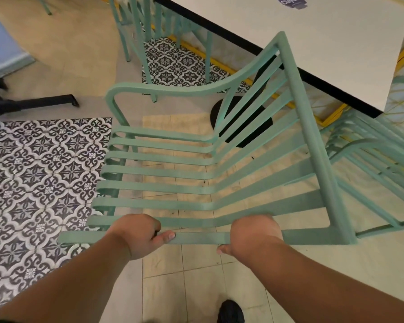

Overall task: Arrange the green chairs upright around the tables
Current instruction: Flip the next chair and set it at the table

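Head camera looks down on our two bare hands gripping a mint-green slatted metal chair (196, 159) that lies tipped on its side, seat slats running left and back slats slanting up to the right. Our left hand (138, 231) is curled around the nearest flat side rail, thumb pressed along its top; our right hand (254, 234) is wrapped over the same rail, just to the right, thumb tucked beneath. The chair sits over the pale tiled floor (196, 276), its top bar close under the near edge of the white rectangular table with the black rim (313, 31). Other green chairs stand at the table's far-left side (149, 24) and beyond its right corner (371, 159). We judge the step in hand is turning this chair onto its legs; whether any part rests on the floor we cannot tell. Next we need to rotate it toward us until the legs point down, keeping the top bar clear of the table edge, then slide it in beside the table
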Demonstrator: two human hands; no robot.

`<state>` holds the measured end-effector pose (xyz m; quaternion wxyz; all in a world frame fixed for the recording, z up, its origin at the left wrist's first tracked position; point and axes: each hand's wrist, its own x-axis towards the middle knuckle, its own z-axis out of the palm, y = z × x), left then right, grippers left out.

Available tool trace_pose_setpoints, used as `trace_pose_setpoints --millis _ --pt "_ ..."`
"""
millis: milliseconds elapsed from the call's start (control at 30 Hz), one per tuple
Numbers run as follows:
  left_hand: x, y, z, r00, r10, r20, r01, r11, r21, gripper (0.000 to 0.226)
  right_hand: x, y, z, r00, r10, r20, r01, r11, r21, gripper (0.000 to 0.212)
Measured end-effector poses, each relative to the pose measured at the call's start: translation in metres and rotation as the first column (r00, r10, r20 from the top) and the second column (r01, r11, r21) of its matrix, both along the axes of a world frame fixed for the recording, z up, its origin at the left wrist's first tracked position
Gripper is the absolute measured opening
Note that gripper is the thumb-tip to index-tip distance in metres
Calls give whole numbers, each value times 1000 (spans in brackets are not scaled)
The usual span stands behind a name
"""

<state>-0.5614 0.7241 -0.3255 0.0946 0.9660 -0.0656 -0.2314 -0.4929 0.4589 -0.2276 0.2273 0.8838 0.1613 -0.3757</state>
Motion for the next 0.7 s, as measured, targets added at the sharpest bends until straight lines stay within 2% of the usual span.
trace_pose_setpoints --millis 167,267,333,400,467,533,633,700 --pt "6 16 3 1000 -1 17 1 1000 9 102 0 16 -3 1000 -14 -11 14 1000 2 69" --pt "3 10 7 1000 24 -9 -23 995 97 103 -2 18 -3 1000 -20 1 20 1000 -5 69" --pt "-4 2 9 989 143 45 -148 974 174 98 -3 18 -2 1000 -25 -2 25 1000 -16 70" --pt "-2 -19 14 952 297 73 -306 924 230 83 -2 20 0 1000 -31 -2 31 999 -16 69" --pt "7 -58 18 926 376 -39 -367 919 145 68 -5 22 4 1000 -28 -3 28 1000 -12 68" --pt "19 -99 19 924 349 -155 -351 936 19 66 -5 22 5 1000 -24 1 24 1000 1 68" --pt "26 -124 15 940 332 -82 -334 943 -4 60 -3 21 7 999 -26 -45 28 999 39 70" --pt "25 -121 12 938 342 -52 -344 939 -18 59 3 22 15 989 -60 -133 64 998 25 75"
